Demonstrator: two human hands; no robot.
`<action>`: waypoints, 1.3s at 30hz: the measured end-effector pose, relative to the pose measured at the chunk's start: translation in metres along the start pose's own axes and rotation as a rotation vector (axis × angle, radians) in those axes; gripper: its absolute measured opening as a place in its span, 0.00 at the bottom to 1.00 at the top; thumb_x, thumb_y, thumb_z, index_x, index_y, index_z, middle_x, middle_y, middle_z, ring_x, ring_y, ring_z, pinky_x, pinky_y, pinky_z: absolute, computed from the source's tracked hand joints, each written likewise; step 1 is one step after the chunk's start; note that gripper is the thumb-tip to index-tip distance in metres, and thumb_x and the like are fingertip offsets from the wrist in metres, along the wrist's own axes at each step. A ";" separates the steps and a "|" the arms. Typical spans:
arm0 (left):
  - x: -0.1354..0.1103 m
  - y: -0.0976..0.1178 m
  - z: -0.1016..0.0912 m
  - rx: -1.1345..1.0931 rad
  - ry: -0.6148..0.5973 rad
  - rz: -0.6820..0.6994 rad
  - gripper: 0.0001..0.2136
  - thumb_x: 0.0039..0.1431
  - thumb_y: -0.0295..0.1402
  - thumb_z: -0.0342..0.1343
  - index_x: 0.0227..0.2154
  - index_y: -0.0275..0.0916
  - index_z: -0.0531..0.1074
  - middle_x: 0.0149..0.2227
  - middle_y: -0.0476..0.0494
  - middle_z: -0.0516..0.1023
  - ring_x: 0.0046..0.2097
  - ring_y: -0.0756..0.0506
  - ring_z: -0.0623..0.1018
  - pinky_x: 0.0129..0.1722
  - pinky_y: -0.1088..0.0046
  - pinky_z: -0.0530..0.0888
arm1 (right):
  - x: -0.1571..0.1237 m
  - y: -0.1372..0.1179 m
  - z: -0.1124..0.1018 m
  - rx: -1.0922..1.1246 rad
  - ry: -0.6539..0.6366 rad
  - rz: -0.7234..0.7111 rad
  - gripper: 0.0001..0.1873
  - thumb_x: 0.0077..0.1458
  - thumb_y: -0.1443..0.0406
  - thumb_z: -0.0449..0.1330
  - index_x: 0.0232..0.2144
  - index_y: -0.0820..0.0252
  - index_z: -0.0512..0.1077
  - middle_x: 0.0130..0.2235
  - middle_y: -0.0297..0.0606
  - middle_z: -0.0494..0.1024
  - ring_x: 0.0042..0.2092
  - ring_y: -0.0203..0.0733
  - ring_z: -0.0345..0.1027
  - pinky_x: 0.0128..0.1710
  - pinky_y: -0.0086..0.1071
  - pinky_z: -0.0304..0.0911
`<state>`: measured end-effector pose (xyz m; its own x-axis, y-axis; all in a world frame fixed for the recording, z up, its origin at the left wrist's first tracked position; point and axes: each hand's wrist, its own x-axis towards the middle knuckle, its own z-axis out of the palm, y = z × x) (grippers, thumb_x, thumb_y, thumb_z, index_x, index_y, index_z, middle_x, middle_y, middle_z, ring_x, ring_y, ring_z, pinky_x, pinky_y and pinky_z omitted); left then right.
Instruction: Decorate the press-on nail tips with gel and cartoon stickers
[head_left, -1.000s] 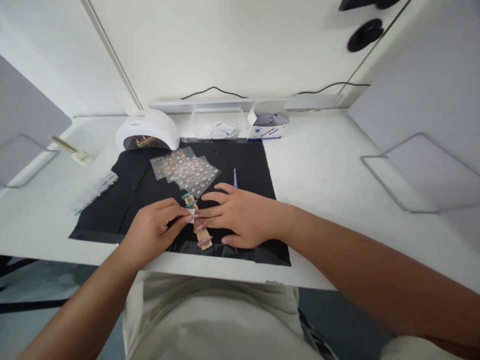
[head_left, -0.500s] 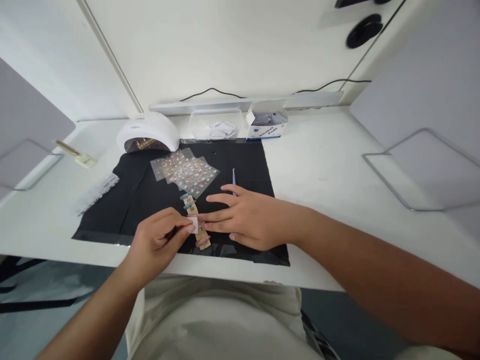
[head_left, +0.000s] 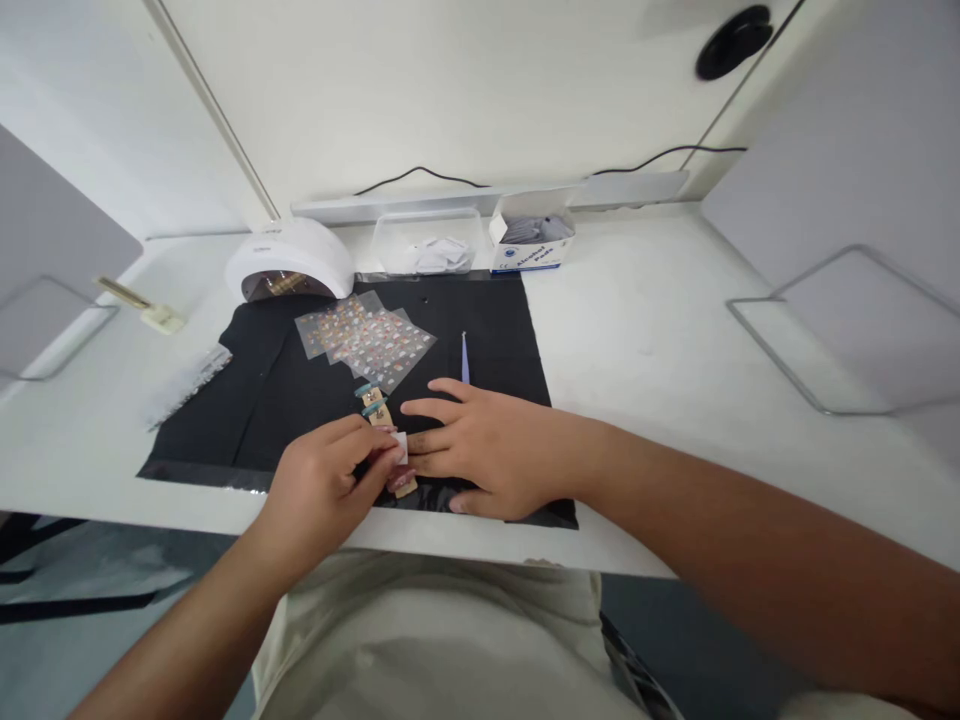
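White wipe is covering part of a wooden nail-tip strip.
Left hand (head_left: 326, 470) is pinching the wipe (head_left: 402, 449); right hand (head_left: 499, 445) is spreading its fingers, two reaching the strip (head_left: 381, 415), which is lying on the black mat (head_left: 491, 310). Wiping the pink tips (head_left: 401, 482) seems in hand; the next move probably calls for steadying the strip.

My table (head_left: 637, 330) carries a mat (head_left: 499, 320), a lamp (head_left: 300, 250) far left, and a tray (head_left: 393, 242) and box (head_left: 534, 258) at the far side.
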<state>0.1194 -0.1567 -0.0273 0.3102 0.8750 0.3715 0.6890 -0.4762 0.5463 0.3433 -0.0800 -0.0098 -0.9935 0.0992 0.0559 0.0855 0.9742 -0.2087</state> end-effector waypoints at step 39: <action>-0.014 -0.008 -0.006 0.040 0.008 0.032 0.05 0.66 0.27 0.56 0.34 0.38 0.76 0.29 0.49 0.77 0.31 0.51 0.76 0.32 0.76 0.70 | 0.002 -0.004 -0.003 -0.077 0.000 -0.018 0.27 0.59 0.61 0.59 0.61 0.55 0.69 0.66 0.33 0.69 0.62 0.59 0.59 0.61 0.56 0.47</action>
<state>0.1055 -0.1653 -0.0319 0.3277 0.8586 0.3943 0.7048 -0.5001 0.5032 0.3416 -0.0830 -0.0058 -0.9949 0.0816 0.0591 0.0733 0.9886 -0.1318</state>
